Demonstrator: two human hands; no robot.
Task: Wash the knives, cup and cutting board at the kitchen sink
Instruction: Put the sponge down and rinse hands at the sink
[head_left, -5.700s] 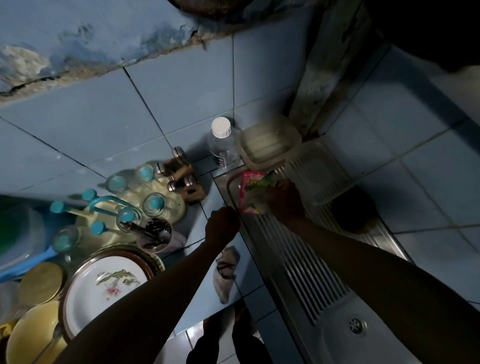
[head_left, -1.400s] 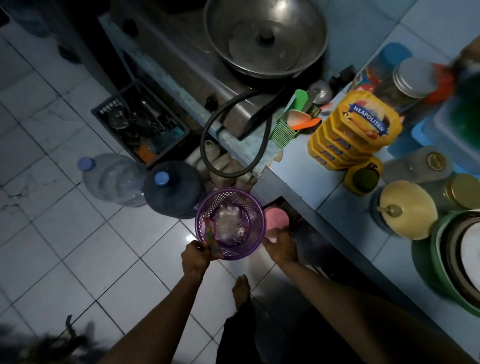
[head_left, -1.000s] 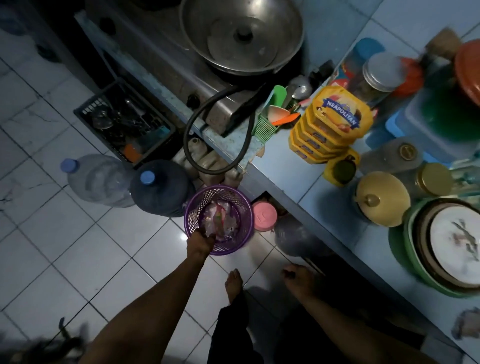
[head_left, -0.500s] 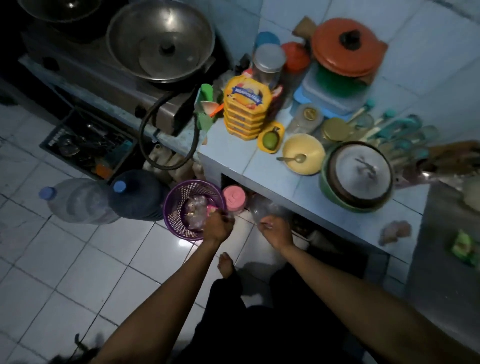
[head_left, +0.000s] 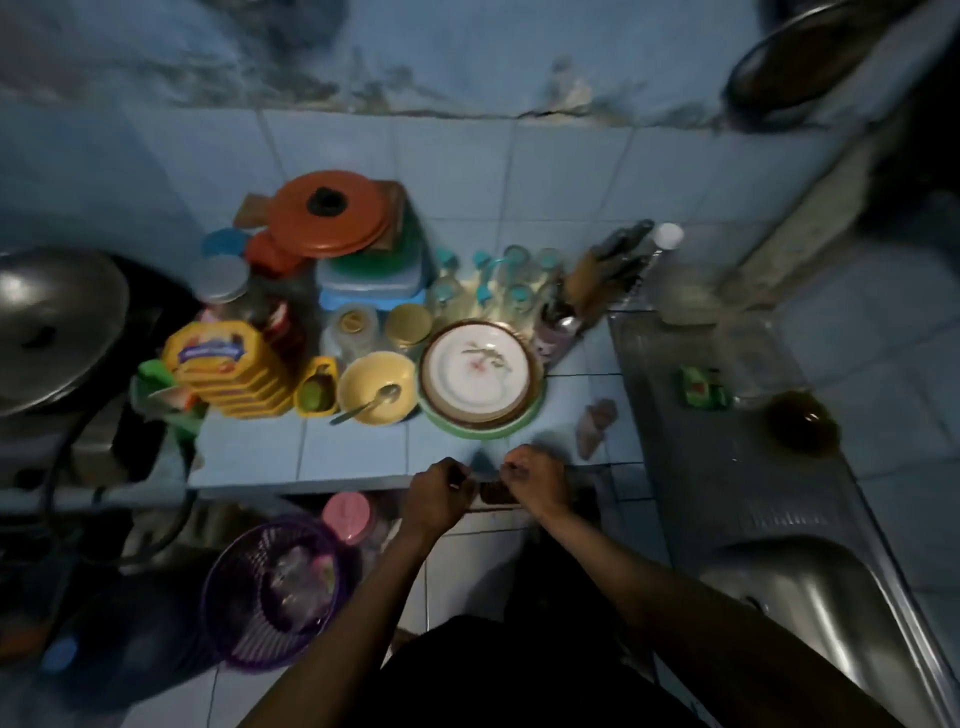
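left hand (head_left: 439, 496), right hand (head_left: 535, 480), curled, at counter (head_left: 311, 457) edge

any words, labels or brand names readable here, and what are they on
None can be read.
Blue band on the lid of the yellow tub stack: print blurred, unreadable.
Green packet on the metal draining board: print too small and dim.
Jar with grey lid: red label blurred.

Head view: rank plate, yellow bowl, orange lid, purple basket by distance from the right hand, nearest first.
From the right hand:
1. Plate, on the counter just behind it.
2. Yellow bowl, behind and left of it.
3. Purple basket, on the floor, lower left.
4. Orange lid, far back by the wall.
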